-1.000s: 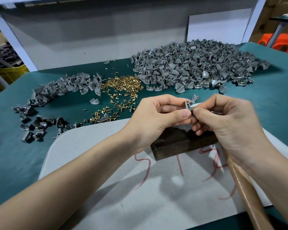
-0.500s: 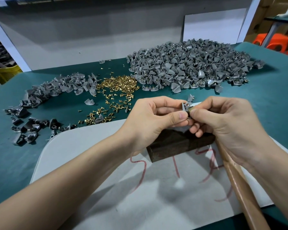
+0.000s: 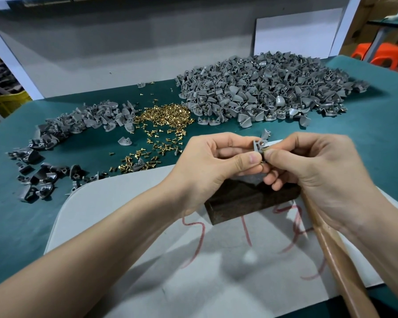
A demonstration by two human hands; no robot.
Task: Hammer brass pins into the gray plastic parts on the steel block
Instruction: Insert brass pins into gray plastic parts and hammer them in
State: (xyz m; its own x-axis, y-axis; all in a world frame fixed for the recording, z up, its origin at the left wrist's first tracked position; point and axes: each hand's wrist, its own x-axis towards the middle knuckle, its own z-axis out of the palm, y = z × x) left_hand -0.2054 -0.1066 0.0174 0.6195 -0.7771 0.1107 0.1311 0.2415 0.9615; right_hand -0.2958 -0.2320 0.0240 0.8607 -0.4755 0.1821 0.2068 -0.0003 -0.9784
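even overhead light — edges warped

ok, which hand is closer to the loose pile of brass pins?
Left. The left hand, pinching a gray part, sits just this side of the pin pile; the right hand, holding a pin at that part, is further right.

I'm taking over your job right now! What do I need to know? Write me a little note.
Left hand pinches one gray part.
Right hand pinches a brass pin at its hole, over the steel block.
Hammer handle runs under the right hand.
Loose pins lie on the green table behind.
Done: pin meeting part.
Left: set part on block, hammer it in, repeat.
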